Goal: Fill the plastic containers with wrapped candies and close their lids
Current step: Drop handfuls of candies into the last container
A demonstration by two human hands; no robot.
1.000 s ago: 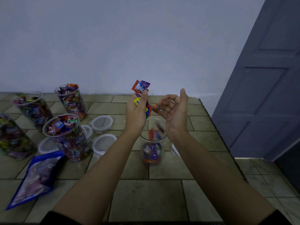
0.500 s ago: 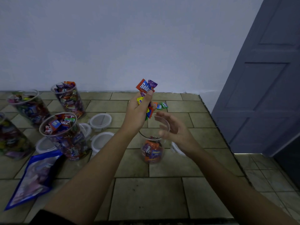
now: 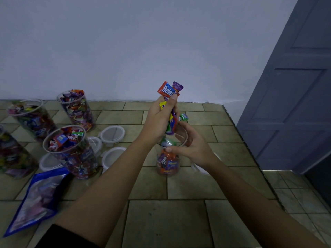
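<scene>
Four containers [image 3: 71,153] at 9 o'clock full, unlidded; left-hand fingers [image 3: 172,102] clutch wrapped candies [image 3: 167,90], right-hand fingers [image 3: 187,130] grip the barely-filled fifth container [image 3: 167,164].

Black left sleeve [image 3: 69,238], bare forearms [image 3: 111,176]

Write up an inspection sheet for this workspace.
Surface: brownish tiles.
Job's things: middle container partly filled, open; four full containers at left, uncovered; lids lying on the tiles.
Clutter: blue bag lying at left; loose candies behind the hands.
Hands: left hand grips candies above the middle container; right hand holds that container near its rim.
Cables: nothing seen.
Surroundings: pale wall; grey door at right.
</scene>
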